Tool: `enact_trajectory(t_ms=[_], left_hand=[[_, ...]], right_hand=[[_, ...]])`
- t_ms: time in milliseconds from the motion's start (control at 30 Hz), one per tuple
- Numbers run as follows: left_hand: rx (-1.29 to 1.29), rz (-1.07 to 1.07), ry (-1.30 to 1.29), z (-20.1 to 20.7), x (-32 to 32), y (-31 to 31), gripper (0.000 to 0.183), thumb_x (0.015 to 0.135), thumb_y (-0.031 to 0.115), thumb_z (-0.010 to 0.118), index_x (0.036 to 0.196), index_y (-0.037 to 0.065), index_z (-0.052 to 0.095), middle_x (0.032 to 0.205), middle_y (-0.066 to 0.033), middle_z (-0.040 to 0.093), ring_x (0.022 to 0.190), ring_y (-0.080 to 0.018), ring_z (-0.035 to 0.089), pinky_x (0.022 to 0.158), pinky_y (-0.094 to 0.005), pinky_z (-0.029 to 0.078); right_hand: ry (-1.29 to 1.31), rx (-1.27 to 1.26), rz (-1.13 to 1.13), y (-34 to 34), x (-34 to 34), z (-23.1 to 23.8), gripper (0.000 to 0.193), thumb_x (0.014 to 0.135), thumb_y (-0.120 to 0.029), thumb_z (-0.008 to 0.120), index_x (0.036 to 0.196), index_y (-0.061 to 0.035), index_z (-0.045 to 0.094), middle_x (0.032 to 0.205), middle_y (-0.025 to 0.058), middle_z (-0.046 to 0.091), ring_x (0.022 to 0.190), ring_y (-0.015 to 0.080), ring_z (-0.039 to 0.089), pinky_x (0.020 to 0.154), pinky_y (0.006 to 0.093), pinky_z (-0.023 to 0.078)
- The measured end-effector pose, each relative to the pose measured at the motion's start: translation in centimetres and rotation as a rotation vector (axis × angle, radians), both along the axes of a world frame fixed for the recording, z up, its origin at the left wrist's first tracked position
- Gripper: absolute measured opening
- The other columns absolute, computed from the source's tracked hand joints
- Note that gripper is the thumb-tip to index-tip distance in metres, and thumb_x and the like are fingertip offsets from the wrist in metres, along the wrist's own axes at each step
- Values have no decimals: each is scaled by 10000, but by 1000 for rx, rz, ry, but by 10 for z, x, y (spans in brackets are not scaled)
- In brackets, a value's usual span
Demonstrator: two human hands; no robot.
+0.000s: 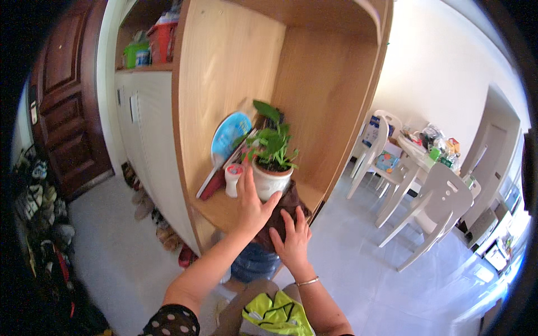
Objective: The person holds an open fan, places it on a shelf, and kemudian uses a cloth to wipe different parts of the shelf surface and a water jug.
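Noted nearest cam, at lower edge: dark sleeve (172,322) w/ pale dots, plus yellow-green cloth (277,315) w/ dark trim, latter lying over lap. Found L hand (251,206) at L front of white pot (272,186), fingers extended and nearly together, thumb spread toward pot, nothing clasped; unable to confirm contact w/ pot. Found R hand (294,243) lower and to R, fingers spread and slightly bent over brown cloth (291,199); unable to confirm whether pinching fabric or merely resting on same. Noted thin bracelet (307,281) at R wrist. Located white pot upright on wood shelf (214,213), nr front edge, holding green leafy plant (273,143); located brown cloth adj. to pot's R front, hanging over shelf edge. Logged L of pot: small white container (232,185) w/ red-and-white lid; dark red flat item (210,187), leaning; blue disc (231,134) propped nr side panel. Observed below shelf: large blue bottle (255,266), partly hidden. Observed far L: white cabinet (148,134), shoes (143,207) on floor, dark brown door (73,106). Observed R, bkgd: white chairs (440,196) at white table (417,159), cluttered w/ misc. items, too small to ID.
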State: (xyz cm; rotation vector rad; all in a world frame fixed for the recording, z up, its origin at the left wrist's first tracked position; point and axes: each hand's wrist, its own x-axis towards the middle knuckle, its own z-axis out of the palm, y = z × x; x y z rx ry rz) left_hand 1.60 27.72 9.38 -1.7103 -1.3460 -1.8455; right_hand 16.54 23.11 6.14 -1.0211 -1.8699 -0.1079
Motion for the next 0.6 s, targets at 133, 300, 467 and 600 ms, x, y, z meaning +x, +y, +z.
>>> enact_trajectory(t_ms=[133, 300, 467, 600], left_hand=[[-99, -2, -44, -6, -3, 12, 946, 771, 330, 795, 1456, -57, 269, 1454, -316, 344, 1304, -474, 366, 1095, -531, 305], [-122, 47, -51, -11, -5, 20, 1009, 753, 340, 805, 1468, -88, 235, 1418, -328, 371, 1281, -475, 385, 1089, -531, 308], [-145, 79, 7, -8, -11, 18, 1011, 722, 270, 831, 1465, -80, 241, 1393, -330, 384, 1268, -485, 386, 1084, -522, 319], [-170, 108, -8, -9, -6, 20, 961, 698, 189, 835, 1439, -71, 281, 1349, -315, 411, 1260, -476, 394, 1070, -522, 336]], right_hand=[[-59, -31, 5, 20, 14, -4, 322, 842, -206, 684, 1145, -115, 626, 1342, 176, 502, 1195, 361, 499, 1007, 500, 368], [289, -120, 94, 64, 30, -12, 183, 844, -56, 636, 1024, -35, 605, 1187, 201, 573, 1127, 392, 539, 963, 455, 431], [772, -254, 224, 91, 12, 20, 211, 920, -77, 598, 1105, 22, 571, 1140, 178, 643, 1114, 301, 588, 996, 352, 432], [608, -165, 322, 96, -16, 32, 176, 943, -28, 547, 1115, -5, 517, 1290, 174, 569, 1168, 249, 540, 1030, 344, 402]])
